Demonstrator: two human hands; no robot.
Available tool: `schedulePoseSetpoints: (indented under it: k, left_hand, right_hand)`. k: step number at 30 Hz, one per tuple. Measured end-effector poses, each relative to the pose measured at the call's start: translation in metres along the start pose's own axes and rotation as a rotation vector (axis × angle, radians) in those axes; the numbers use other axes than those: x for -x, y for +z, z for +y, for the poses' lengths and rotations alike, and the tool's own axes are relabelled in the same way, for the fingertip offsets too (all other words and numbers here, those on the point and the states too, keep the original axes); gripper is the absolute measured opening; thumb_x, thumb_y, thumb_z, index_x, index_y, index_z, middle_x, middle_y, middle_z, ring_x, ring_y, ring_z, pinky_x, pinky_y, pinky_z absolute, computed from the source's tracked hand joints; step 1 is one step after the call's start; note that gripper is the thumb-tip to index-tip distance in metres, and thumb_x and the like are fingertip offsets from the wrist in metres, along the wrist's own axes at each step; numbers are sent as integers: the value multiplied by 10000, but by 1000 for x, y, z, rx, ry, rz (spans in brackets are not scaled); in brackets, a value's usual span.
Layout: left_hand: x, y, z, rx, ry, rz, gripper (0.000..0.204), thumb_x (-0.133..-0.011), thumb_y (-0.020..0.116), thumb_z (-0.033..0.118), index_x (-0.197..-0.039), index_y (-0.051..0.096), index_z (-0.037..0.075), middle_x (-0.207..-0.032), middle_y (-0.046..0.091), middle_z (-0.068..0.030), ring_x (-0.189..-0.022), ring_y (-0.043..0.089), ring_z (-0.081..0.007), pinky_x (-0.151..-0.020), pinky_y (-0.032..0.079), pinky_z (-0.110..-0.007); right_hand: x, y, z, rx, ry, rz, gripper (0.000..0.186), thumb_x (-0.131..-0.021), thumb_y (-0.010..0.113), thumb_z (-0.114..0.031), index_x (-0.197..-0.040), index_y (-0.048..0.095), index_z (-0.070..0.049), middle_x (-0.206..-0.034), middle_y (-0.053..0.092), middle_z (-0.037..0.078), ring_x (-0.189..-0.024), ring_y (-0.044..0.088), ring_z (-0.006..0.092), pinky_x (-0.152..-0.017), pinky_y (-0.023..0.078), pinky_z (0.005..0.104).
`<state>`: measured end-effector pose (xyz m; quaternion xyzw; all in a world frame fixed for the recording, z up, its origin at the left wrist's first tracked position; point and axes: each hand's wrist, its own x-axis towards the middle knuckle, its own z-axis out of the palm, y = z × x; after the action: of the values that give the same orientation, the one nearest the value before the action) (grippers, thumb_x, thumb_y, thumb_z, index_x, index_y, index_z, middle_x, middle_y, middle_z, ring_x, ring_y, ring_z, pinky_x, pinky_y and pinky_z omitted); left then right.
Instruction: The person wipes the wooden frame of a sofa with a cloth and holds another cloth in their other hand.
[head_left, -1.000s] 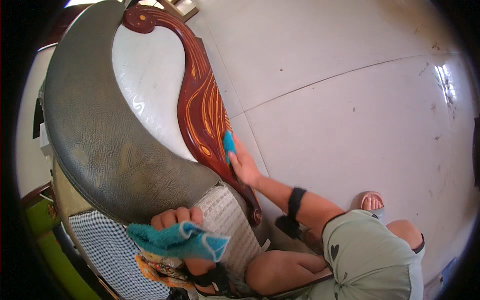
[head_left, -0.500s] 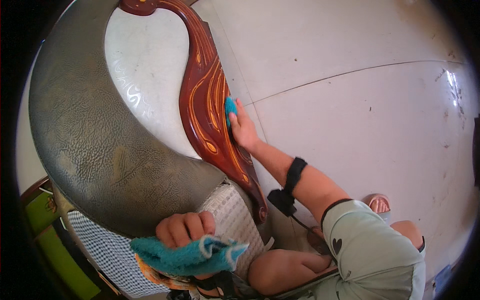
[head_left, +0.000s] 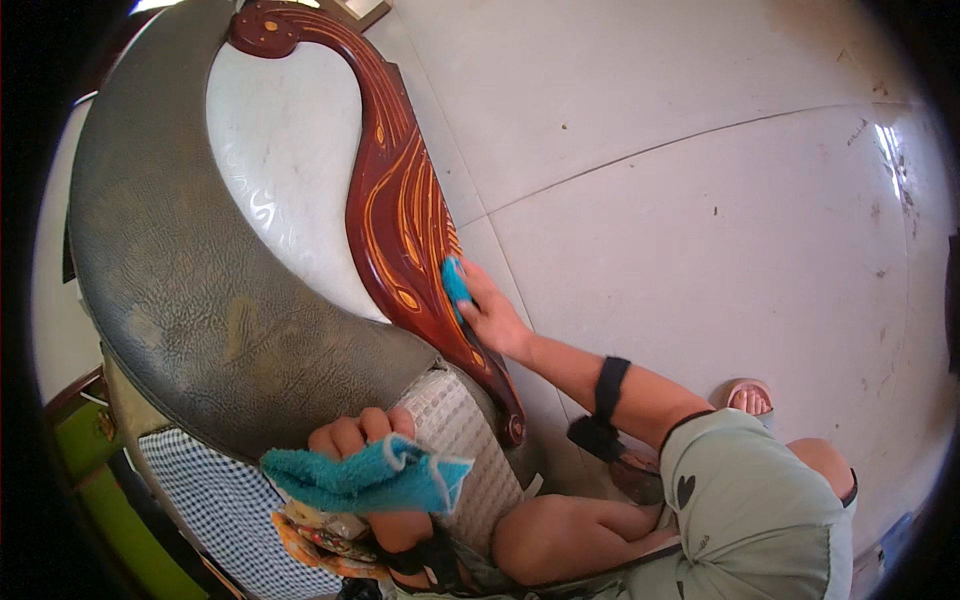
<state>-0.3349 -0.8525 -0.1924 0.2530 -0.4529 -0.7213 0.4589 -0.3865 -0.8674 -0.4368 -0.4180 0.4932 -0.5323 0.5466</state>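
My right hand [head_left: 492, 318] holds a teal cloth [head_left: 455, 292] pressed against the outer edge of a reddish-brown carved wooden trim [head_left: 400, 200] with yellow grooves. The trim curves beside a pale inset panel [head_left: 285, 140] and a wide grey-brown leather pad [head_left: 170, 250], which has lighter scuffed patches. At the bottom of the view, my left hand [head_left: 355, 432] has curled fingers by the pad's lower edge, gripping another, folded teal cloth [head_left: 360, 480] with white edging, beside a pale textured cushioned surface [head_left: 445, 420].
A blue-and-white checked fabric [head_left: 215, 510] and an orange patterned cloth [head_left: 300, 545] lie at lower left, near green panels [head_left: 110, 510]. A pale tiled floor [head_left: 700, 230] extends to the right, where my sandalled foot [head_left: 747, 398] rests beside my bent knees.
My right hand and its cloth slid up the trim's edge half a second ago and are now back lower down. My left hand stays low with its cloth, shifting slightly.
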Motion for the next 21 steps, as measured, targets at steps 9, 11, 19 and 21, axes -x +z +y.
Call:
schedulePoseSetpoints:
  k: [9, 11, 19, 21]
  left_hand:
    - [8, 5, 5, 6, -41, 19, 172, -841, 564, 300, -809, 522, 136, -800, 549, -12, -785, 492, -165, -748, 344, -351]
    - [4, 3, 2, 92, -39, -12, 181, -852, 544, 311, -811, 522, 137, -804, 551, -15, -790, 493, -165, -747, 345, -357]
    - [-4, -3, -5, 28, 6, -28, 306, -869, 476, 324, -651, 402, 121, -603, 395, -12, -628, 441, -178, -608, 357, -352]
    - [0, -4, -4, 37, 23, -20, 307, -873, 473, 324, -654, 400, 123, -607, 396, -10, -625, 438, -174, -608, 354, -349]
  right_hand:
    - [-65, 2, 11, -28, 51, 129, 501, -880, 430, -166, -1331, 283, -5, -1402, 186, 232, -1305, 151, 381, -1077, 128, 399]
    - [-97, 2, 19, -28, 90, 185, 493, -886, 418, -210, -1313, 308, 11, -1390, 209, 243, -1296, 162, 394, -1070, 145, 405]
    - [-76, 2, 7, 41, 65, 131, 505, -861, 459, -191, -1298, 323, 22, -1380, 269, 203, -1292, 196, 374, -1065, 181, 401]
    - [-40, -2, -1, 79, -6, 1, 524, -850, 476, -168, -1313, 307, 9, -1391, 257, 185, -1295, 192, 369, -1065, 190, 399]
